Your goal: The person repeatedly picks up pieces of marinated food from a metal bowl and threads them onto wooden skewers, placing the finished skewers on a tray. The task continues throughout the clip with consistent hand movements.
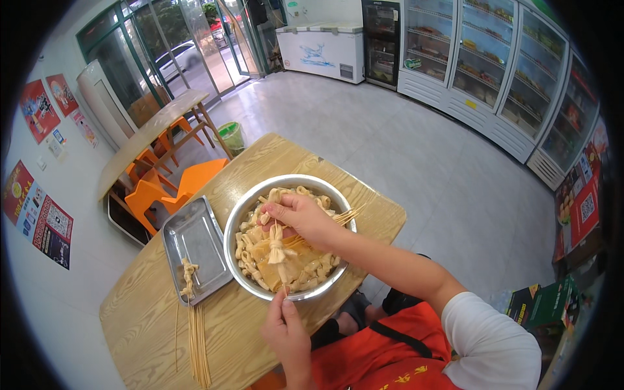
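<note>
My left hand [287,331] pinches the lower end of a thin bamboo skewer [285,288] at the near rim of a steel bowl [233,265]. A pale knotted tofu-skin piece [277,248] is threaded on that skewer. Over the bowl, my right hand [307,219] grips another tofu-skin knot [274,196] at the skewer's upper end. Many tofu-skin knots [246,268] and flat yellowish sheets [265,273] lie in liquid inside the bowl. Several skewers [348,215] stick out past the bowl's right side beneath my right hand; whether my palm holds them is hidden.
Left of the bowl, a steel tray [207,248] carries one loaded skewer [187,278]. A bundle of bare skewers [197,341] lies on the wooden table [239,336]. Orange chairs [195,180] and a green bin [230,139] stand beyond; glass-door refrigerators [482,63] line the wall.
</note>
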{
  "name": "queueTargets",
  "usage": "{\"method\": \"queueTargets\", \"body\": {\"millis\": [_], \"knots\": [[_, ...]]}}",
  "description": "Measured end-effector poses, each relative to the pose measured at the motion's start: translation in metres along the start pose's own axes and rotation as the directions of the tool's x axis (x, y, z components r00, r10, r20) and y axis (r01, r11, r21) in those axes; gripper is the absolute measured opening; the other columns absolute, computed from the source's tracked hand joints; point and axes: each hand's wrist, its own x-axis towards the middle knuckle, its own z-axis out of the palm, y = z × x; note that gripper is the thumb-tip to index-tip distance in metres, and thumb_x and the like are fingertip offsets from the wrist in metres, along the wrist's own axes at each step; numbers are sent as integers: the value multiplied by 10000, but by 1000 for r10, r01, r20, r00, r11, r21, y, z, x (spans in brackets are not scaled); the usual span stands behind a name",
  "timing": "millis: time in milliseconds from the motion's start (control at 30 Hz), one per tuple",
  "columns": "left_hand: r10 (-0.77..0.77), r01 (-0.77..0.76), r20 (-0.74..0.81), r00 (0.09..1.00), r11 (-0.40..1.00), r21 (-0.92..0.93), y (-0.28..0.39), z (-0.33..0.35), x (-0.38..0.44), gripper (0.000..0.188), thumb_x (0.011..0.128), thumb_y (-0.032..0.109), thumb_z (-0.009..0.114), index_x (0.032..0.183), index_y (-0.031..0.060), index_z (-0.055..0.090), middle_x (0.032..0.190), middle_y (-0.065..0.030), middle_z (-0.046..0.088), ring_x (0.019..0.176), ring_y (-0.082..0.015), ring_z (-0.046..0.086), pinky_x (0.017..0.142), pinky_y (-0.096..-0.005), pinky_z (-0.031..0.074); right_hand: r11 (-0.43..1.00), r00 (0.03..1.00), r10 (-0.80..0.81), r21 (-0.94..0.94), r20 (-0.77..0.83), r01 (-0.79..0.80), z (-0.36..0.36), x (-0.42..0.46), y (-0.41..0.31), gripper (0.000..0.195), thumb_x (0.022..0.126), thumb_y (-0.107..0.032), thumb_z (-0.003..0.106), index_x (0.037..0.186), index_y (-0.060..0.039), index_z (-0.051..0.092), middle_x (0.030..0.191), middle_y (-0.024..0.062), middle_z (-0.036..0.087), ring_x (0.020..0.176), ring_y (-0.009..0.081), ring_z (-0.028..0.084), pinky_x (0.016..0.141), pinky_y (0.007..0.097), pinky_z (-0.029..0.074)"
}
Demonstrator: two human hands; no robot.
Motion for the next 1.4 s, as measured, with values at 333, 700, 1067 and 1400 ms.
{"method": "queueTargets", "body": {"millis": [333, 700, 1067, 1400], "knots": [[87, -87, -32, 996, 996, -15, 1, 12, 2, 294, 949, 127, 505, 1136, -72, 617, 764, -64, 602, 651, -100, 499, 591, -251, 414, 987, 1000, -2, 163, 0, 2, -3, -1, 8, 276, 990, -265, 522, 1102, -18, 573, 996, 62, 640, 900, 105, 633, 785, 232, 532], [123, -125, -60, 991, 991, -44, 4, 18, 5, 305, 949, 114, 490, 1153, -82, 603, 785, -51, 604, 665, -90, 497, 596, -248, 417, 954, 999, -32, 297, -12, 34, 4, -6, 13, 284, 997, -280, 504, 1079, -14, 562, 989, 74, 633, 909, 135, 633, 807, 252, 536], [148, -153, -121, 982, 987, -39, 8, 30, 13, 321, 952, 121, 482, 1161, -101, 580, 892, -136, 665, 717, -165, 572, 657, -293, 466, 929, 997, -67, 364, -29, 73, 17, -9, 19, 247, 999, -209, 498, 1091, 15, 550, 1021, 105, 634, 937, 162, 636, 834, 268, 536], [180, -183, -88, 980, 982, -35, -18, 28, 16, 314, 988, 149, 459, 1165, -78, 584, 731, 41, 483, 598, -25, 380, 523, -194, 302, 954, 998, -43, 297, -39, 53, 18, -9, 4, 238, 1003, -194, 467, 1105, 4, 551, 983, 74, 634, 882, 110, 619, 793, 240, 520]]}}
